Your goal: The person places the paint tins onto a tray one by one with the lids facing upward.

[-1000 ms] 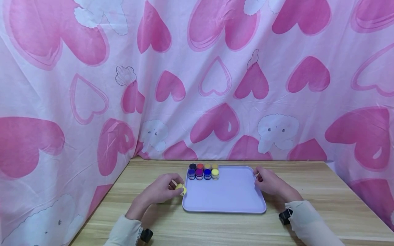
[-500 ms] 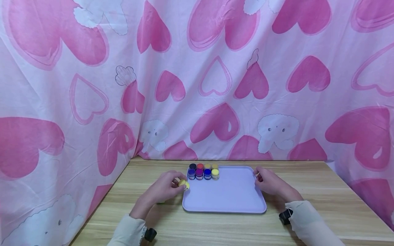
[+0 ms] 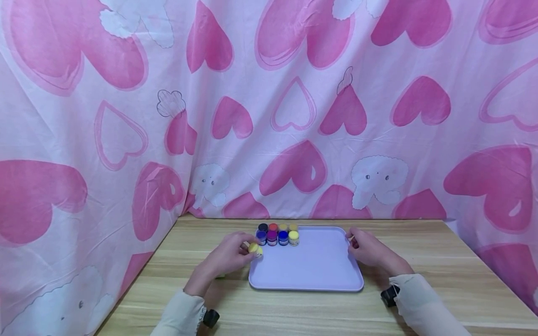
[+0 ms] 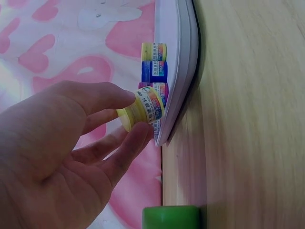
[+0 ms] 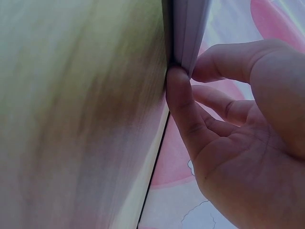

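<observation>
Between thumb and fingertips my left hand [image 3: 229,254] pinches a small paint jar [image 4: 144,107] with a yellow lid and a printed label. The jar is tilted, over the left rim of the lilac tray [image 3: 311,273]. At the tray's right side, my right hand [image 3: 368,248] pinches the rim; the right wrist view shows a finger and the thumb [image 5: 180,90] either side of the tray edge. Two rows of paint jars stand in the tray's back left corner, including a purple jar [image 3: 272,238], a blue jar [image 3: 283,238] and a yellow jar [image 3: 293,238].
A green object [image 4: 171,217] lies on the wooden table [image 3: 269,312] beside the left wrist, mostly hidden by it in the head view. Behind the table and along its sides hangs a pink curtain [image 3: 294,200] with a heart print.
My left hand has carried the yellow paint jar up and to the right, from beside the tray to over its left rim near the front row. The right hand and tray stay put.
</observation>
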Demonstrator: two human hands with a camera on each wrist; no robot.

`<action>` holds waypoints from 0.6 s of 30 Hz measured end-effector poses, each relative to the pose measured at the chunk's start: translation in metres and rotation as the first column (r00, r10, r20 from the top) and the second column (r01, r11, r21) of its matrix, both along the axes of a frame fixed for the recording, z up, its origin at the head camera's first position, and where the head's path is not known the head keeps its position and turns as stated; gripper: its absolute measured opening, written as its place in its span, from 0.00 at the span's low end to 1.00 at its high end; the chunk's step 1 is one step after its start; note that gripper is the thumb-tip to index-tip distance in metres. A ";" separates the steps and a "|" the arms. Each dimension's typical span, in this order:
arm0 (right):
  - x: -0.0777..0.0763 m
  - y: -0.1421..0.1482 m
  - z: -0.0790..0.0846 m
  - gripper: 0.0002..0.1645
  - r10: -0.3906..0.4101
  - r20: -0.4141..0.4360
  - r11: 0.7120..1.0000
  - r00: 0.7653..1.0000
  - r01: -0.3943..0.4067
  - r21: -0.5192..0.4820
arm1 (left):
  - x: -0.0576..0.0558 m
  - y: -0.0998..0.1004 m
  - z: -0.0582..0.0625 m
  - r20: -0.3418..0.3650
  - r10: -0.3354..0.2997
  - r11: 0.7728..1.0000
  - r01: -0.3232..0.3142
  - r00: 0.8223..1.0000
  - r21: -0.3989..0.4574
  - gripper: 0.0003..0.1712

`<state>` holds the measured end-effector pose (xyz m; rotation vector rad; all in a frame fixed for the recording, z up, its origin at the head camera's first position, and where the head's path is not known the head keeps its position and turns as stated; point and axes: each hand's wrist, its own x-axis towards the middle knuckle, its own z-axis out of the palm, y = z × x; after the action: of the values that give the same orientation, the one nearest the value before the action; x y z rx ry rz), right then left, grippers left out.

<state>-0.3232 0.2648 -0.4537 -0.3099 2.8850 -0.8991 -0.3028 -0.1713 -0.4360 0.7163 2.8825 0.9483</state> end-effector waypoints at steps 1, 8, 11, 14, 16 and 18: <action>0.000 0.000 0.000 0.19 0.001 -0.002 1.000 1.000 -0.001 0.002 | -0.001 0.001 -0.001 -0.002 0.002 1.000 -0.002 1.000 0.002 0.18; 0.000 0.000 0.000 0.19 0.002 -0.007 1.000 1.000 -0.002 0.006 | -0.004 0.008 -0.002 -0.023 0.000 0.999 0.001 1.000 0.034 0.17; 0.000 0.001 0.000 0.19 0.000 -0.003 1.000 1.000 0.000 0.006 | -0.005 0.011 -0.003 -0.034 0.004 0.999 -0.003 0.999 0.034 0.15; -0.001 0.001 0.000 0.20 0.000 -0.001 1.000 1.000 0.000 0.007 | -0.006 0.013 -0.004 -0.046 0.017 1.000 -0.016 0.999 0.023 0.15; -0.001 0.001 0.000 0.20 -0.003 0.002 1.000 1.000 0.003 0.009 | -0.007 0.014 -0.004 -0.048 0.026 1.000 -0.025 0.999 0.016 0.15; -0.001 0.000 0.000 0.20 -0.008 0.007 1.000 1.000 0.008 0.011 | -0.008 0.015 -0.005 -0.049 0.035 0.999 -0.035 0.998 0.010 0.15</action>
<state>-0.3247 0.2652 -0.4540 -0.2937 2.8858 -0.8839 -0.3113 -0.1561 -0.4410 0.7020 2.9440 0.9623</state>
